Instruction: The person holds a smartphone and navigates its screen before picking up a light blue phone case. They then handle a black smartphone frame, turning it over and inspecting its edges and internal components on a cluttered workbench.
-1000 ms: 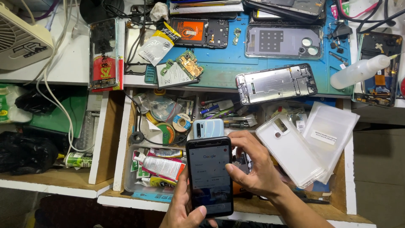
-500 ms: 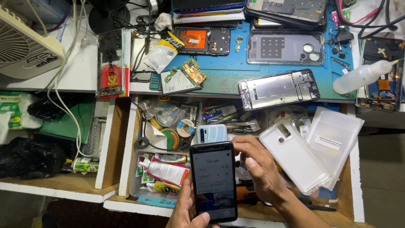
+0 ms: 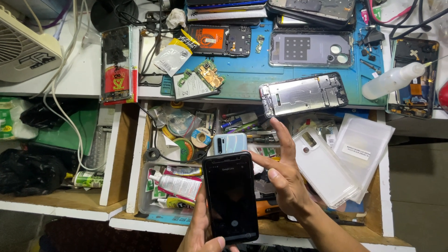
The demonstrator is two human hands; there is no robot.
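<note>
Over the open drawer point(image 3: 140, 154), your left hand point(image 3: 200, 233) has its grip clamped on a black phone point(image 3: 230, 197); just right, your right hand point(image 3: 284, 179) hovers, fingers apart, holding nothing.

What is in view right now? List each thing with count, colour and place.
Smartphone: 1, black, dark screen, upright over the open drawer.
Phone back: 1, pale blue, in the drawer just above the smartphone.
Clear phone cases: about 2, translucent white, drawer's right side.
Glue tube: 1, white with red print, drawer's left.
Tape rolls: several, mixed colours, drawer's upper left.
Metal phone frame: 1, silver, front edge of the blue mat.
Grey back cover: 1, on the mat.
Squeeze bottle: 1, white, bench right.
Fan: 1, white, top left.
Left hand: holds the smartphone from below.
Right hand: open, beside the smartphone, fingers spread.
</note>
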